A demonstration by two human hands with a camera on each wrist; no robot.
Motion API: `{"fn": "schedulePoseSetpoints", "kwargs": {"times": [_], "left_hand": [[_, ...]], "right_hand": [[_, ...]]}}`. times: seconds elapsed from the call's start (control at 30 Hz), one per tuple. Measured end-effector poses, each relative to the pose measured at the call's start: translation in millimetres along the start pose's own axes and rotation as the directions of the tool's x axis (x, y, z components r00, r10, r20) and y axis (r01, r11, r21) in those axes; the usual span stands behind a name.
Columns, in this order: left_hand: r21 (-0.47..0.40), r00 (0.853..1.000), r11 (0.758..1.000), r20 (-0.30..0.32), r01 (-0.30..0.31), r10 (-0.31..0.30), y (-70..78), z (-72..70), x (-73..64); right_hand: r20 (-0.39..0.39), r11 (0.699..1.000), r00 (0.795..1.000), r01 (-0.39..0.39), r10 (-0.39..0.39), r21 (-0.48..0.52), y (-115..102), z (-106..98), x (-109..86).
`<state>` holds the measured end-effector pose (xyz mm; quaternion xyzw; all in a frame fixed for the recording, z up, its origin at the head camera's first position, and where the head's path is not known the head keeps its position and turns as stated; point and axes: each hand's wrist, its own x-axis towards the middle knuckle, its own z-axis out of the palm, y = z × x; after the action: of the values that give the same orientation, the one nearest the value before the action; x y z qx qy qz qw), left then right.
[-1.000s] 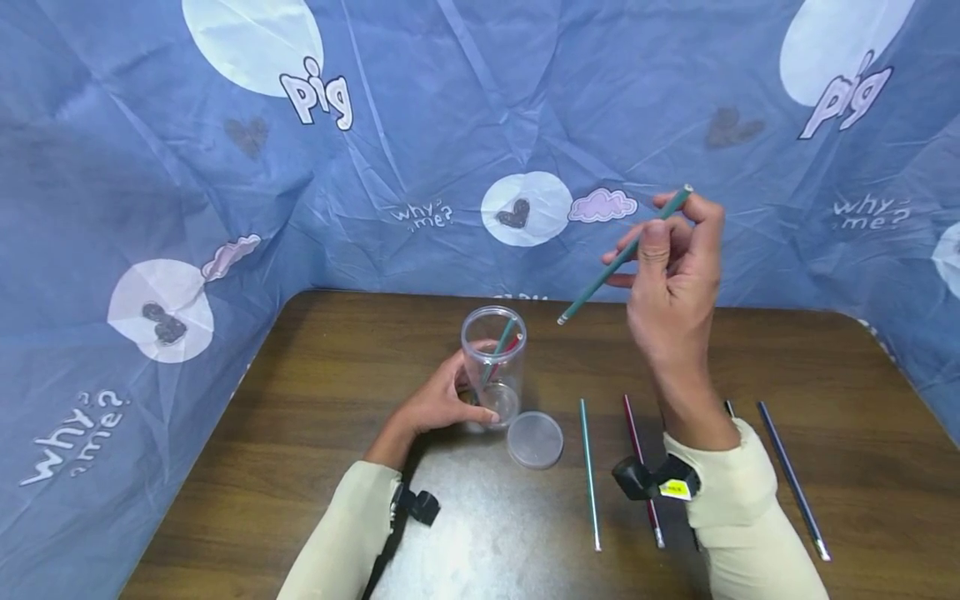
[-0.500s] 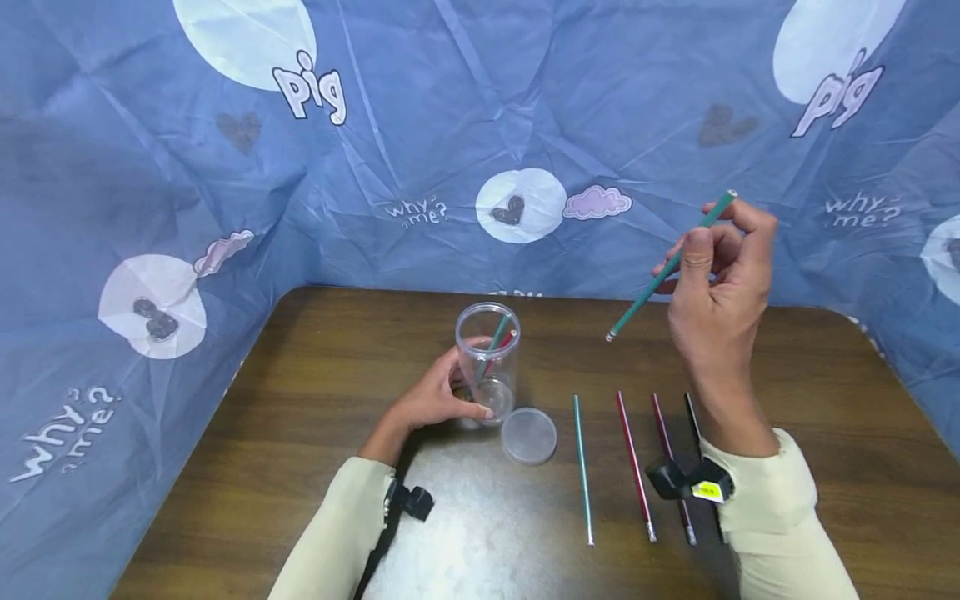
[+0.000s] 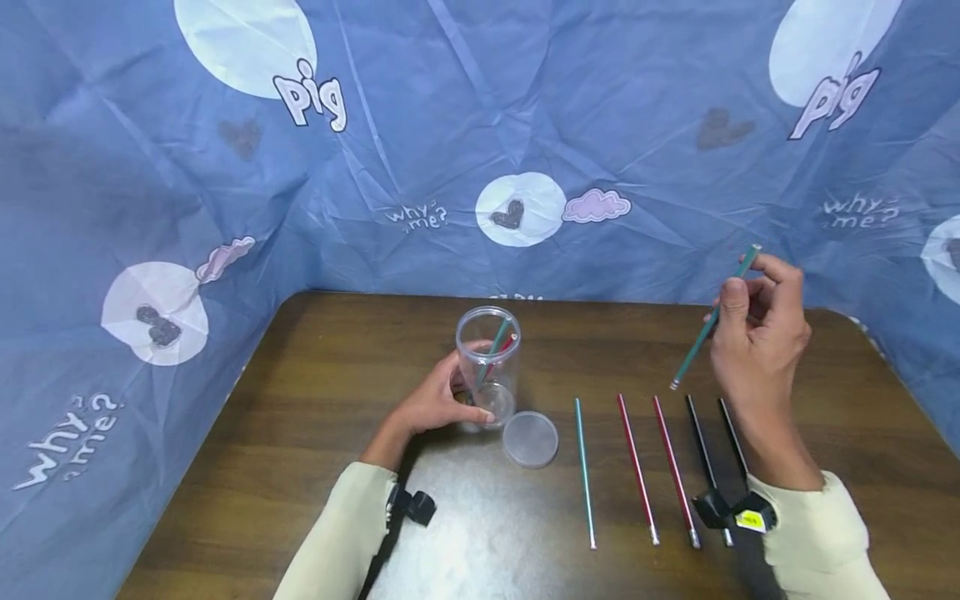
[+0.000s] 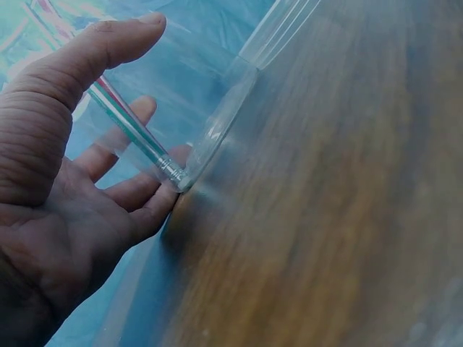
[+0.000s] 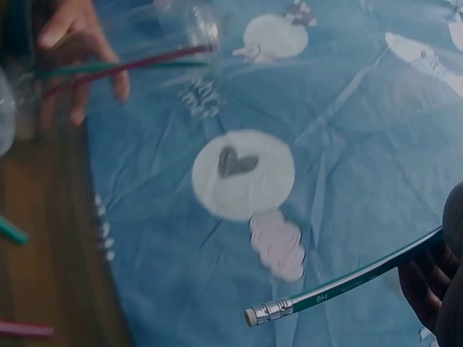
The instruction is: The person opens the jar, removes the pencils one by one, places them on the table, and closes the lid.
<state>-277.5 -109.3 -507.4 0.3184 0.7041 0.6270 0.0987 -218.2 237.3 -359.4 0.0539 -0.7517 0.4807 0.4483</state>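
A clear plastic jar [image 3: 508, 392] without its lid stands upright on the table, and my left hand [image 3: 438, 400] grips it low on its left side. Inside the jar lean a green pencil [image 4: 130, 126] and a red pencil [image 5: 130, 71]. Up at the right, my right hand [image 3: 761, 333] pinches another green pencil [image 5: 354, 277] between thumb and fingers. That pencil slants, with its eraser end pointing down and left, above the row of pencils on the table.
A round translucent lid [image 3: 530, 439] lies just right of the jar. Farther right lie a teal pencil [image 3: 585, 475], two red pencils [image 3: 637, 467] and two black pencils [image 3: 701, 442], roughly side by side. A blue printed cloth [image 3: 420, 150] rises behind the wooden table [image 3: 300, 400].
My right hand has moved right and lower with the green pencil, away from the jar and over the row's right side. My left hand stays on the jar.
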Motion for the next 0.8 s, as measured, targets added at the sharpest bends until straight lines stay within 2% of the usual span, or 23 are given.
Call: {"fn": "schedulePoseSetpoints", "kwargs": {"times": [0.17, 0.33, 0.57, 0.73, 0.8], "left_hand": [[-0.004, 1.000, 1.000, 0.003, -0.022, 0.022, -2.0, 0.2, -1.6], [-0.008, 1.000, 1.000, -0.006, -0.006, 0.006, -0.8, 0.5, -2.3], [-0.004, 1.000, 1.000, -0.011, -0.009, 0.009, 0.3, 0.7, -3.3], [-0.002, 1.000, 1.000, -0.016, 0.006, -0.006, 0.9, 0.7, -3.6], [-0.004, 1.000, 1.000, -0.009, 0.011, -0.011, 1.0, 0.6, -2.3]], "right_hand": [[-0.023, 0.994, 1.000, -0.023, 0.021, -0.108, 19.3, -16.4, -5.1], [-0.042, 0.969, 0.999, -0.034, 0.024, -0.246, 38.0, -35.4, -2.5], [-0.077, 0.941, 0.997, -0.032, 0.007, -0.337, 49.6, -63.0, -1.3], [-0.067, 0.903, 0.998, -0.041, 0.013, -0.428, 58.9, -83.6, -5.6], [-0.046, 0.878, 0.999, -0.038, 0.018, -0.477, 67.1, -93.4, -8.5]]}}
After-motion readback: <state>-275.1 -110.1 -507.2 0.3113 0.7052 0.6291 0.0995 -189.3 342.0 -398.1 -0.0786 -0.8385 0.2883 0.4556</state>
